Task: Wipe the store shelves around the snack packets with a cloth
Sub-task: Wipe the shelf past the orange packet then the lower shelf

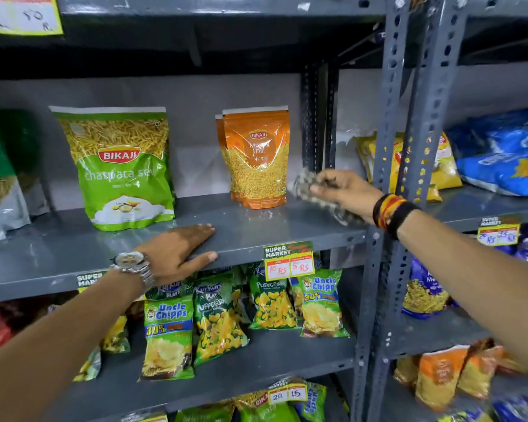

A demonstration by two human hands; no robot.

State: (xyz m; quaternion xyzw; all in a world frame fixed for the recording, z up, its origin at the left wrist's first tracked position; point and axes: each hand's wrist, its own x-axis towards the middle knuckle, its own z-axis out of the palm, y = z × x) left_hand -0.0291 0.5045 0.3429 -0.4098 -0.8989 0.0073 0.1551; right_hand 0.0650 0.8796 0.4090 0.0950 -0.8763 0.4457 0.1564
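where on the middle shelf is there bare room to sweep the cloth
Bare shelf lies between the green packet and the orange packet, and along the front edge past the left hand. The right hand holds the cloth in a narrow gap between the orange packet and the post. The far left is crowded.

Even overhead light fell on my grey metal shelf, glare streaking the orange plastic snack pouch; my patterned cloth blurred with motion, and wide-angle distortion bent the frame's edges.
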